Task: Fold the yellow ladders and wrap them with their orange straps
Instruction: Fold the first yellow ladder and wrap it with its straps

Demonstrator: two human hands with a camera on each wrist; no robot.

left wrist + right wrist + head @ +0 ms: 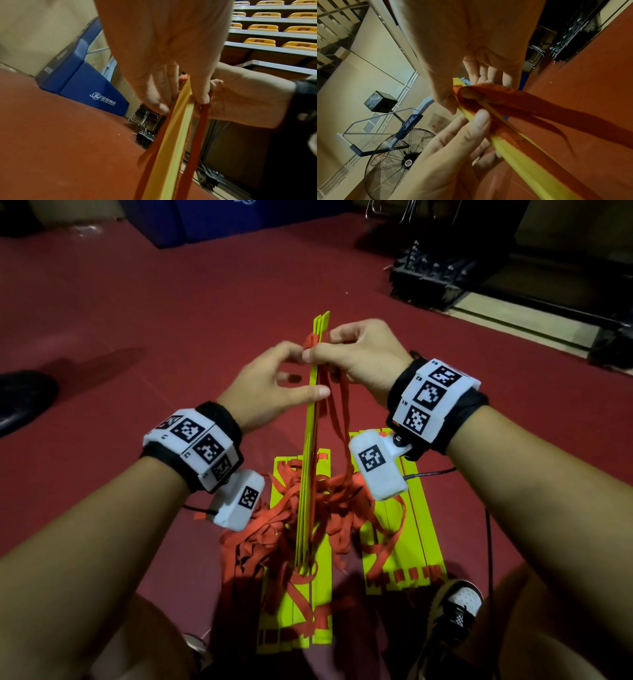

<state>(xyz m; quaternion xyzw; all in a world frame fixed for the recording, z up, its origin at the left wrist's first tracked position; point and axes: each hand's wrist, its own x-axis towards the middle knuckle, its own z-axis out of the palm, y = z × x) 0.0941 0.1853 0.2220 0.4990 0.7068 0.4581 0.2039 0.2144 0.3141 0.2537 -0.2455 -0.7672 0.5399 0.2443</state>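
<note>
A bundle of yellow ladder slats [310, 457] stands on edge, rising from the floor toward me. My left hand [298, 374] holds its upper part between thumb and fingers; the left wrist view shows the left hand [183, 100] on both sides of the yellow slats [176, 142]. My right hand [320, 350] pinches an orange strap [342, 405] against the bundle's top. In the right wrist view the right hand [464, 94] holds a strap loop [505, 92] over the slats [522, 159]. The strap's loose lengths hang down to an orange tangle [301, 518].
Two flat stacks of yellow ladder slats lie on the red floor, one under the bundle [322, 604] and one to the right [414, 525]. My shoe [455, 607] is beside them. A blue mat [219, 220] and a black rack [431, 275] stand farther off.
</note>
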